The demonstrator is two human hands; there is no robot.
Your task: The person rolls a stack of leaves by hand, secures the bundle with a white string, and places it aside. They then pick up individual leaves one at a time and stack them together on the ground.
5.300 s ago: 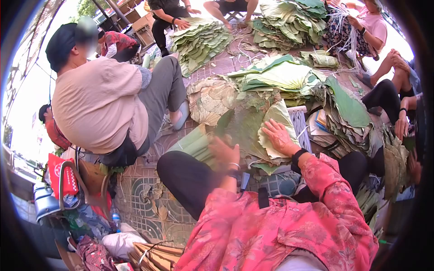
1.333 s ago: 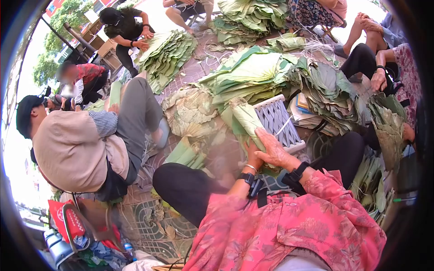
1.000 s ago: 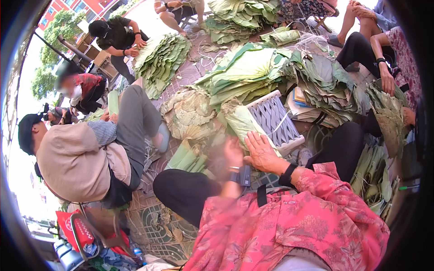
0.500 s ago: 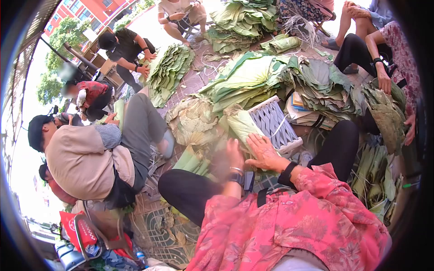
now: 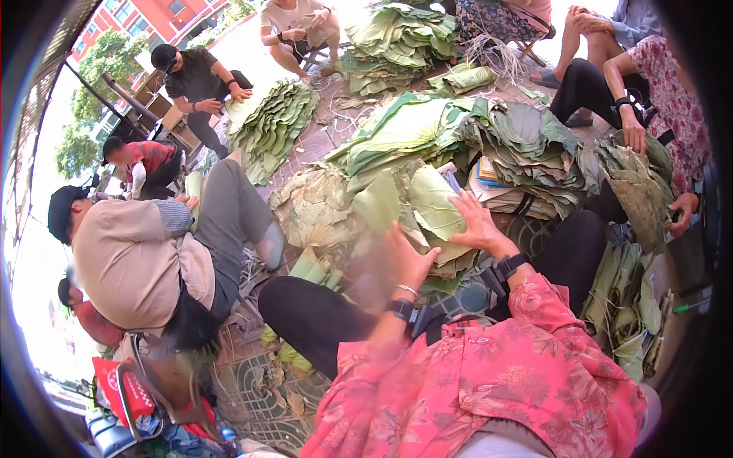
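Observation:
Large dried green leaves (image 5: 437, 200), partly unrolled with their edges lifting, lie in front of my knees and cover most of the woven stool. My left hand (image 5: 413, 261) is at their near left side, thumb held apart from the fingers. At the right edge of the leaves is my right hand (image 5: 482, 227), its fingers spread and the fingertips right at the leaf. A pale upright leaf flap (image 5: 378, 204) rises beyond my left fingers, blurred by motion. Both hands are open.
A brownish leaf pile (image 5: 313, 206) lies to the left, with rolled leaves (image 5: 313, 269) below it. Stacked leaves (image 5: 527, 141) and coloured papers (image 5: 489, 174) are beyond. A person in a beige top (image 5: 145, 259) sits close on the left; another person's hand (image 5: 634, 133) holds leaves on the right.
The tight leaf roll under my palms has opened out into spread leaves, hiding the stool's woven seat. My hands have moved apart, the right one lifting from flat on the roll.

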